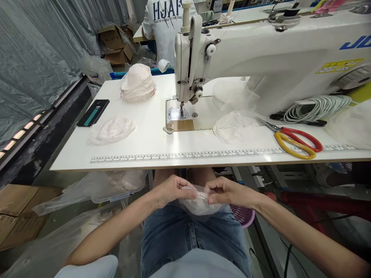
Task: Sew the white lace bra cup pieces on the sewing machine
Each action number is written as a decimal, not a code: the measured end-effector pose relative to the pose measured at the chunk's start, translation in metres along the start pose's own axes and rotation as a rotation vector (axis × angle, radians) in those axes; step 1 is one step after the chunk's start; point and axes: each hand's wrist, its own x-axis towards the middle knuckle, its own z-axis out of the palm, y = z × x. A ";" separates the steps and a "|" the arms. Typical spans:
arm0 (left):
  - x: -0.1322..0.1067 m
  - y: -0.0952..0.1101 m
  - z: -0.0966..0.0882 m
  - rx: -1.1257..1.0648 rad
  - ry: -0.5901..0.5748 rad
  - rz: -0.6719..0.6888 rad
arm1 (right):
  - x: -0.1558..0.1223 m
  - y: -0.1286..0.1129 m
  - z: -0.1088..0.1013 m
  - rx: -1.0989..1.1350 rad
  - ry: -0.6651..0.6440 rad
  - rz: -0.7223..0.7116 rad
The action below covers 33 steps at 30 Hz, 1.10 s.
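Over my lap, just below the table's front edge, I hold a sheer white fabric piece with lace edging (199,204). My left hand (176,191) pinches its lace edge on the left side. On the other side, my right hand (223,191) pinches the same edge between thumb and fingers. The lace band runs between the two hands, and the thin cloth hangs down below it. Above stands a white sewing machine (246,46), its presser foot (182,112) over the metal plate. Nothing shows clearly under the foot.
A stack of pale cup-shaped pieces (138,83), a lace piece (112,130) and a phone (93,112) lie left on the table. To the right are sheer pieces (234,125), scissors (295,141) and a coiled cord (317,109). A purple basket (245,216) stands below. Another person (165,27) sits ahead.
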 end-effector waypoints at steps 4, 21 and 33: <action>-0.003 0.000 -0.005 -0.084 -0.016 -0.001 | -0.007 0.006 -0.003 0.017 -0.047 0.008; 0.001 -0.008 -0.001 -0.107 -0.105 -0.026 | -0.016 0.014 0.004 -0.001 0.065 -0.078; 0.002 -0.013 -0.002 -0.023 -0.025 0.016 | -0.004 0.015 0.013 0.090 0.224 0.006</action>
